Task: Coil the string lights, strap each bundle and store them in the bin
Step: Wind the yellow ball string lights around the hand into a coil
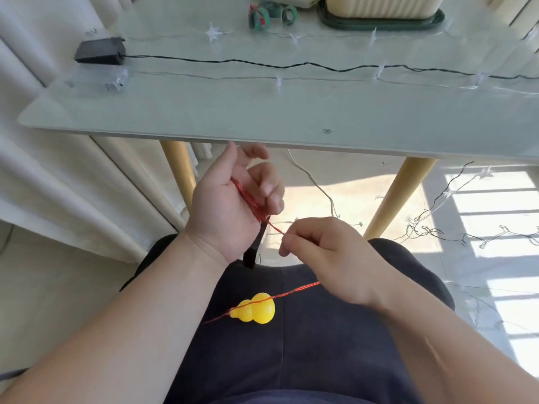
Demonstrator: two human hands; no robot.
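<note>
Below the table edge, my left hand [233, 202] holds a coil of red wire string lights [249, 199] across its palm, fingers curled round the loops. A black strap [255, 247] hangs down from that hand. My right hand [326, 258] pinches the red wire just right of the coil. The wire runs on under my right hand and across my lap, where a yellow gourd-shaped light [256, 309] lies on it. On the table lie a black-wired string [291, 65] and a clear-wired string with star lights [278, 80]. A cream ribbed bin [382, 7] stands at the back.
Several rolled green straps [271, 14] lie beside the bin's dark green lid [379, 23]. A black battery box [100, 51] and a clear one [116, 80] sit at the table's left. More star lights [437, 225] trail on the floor at right. Curtain at left.
</note>
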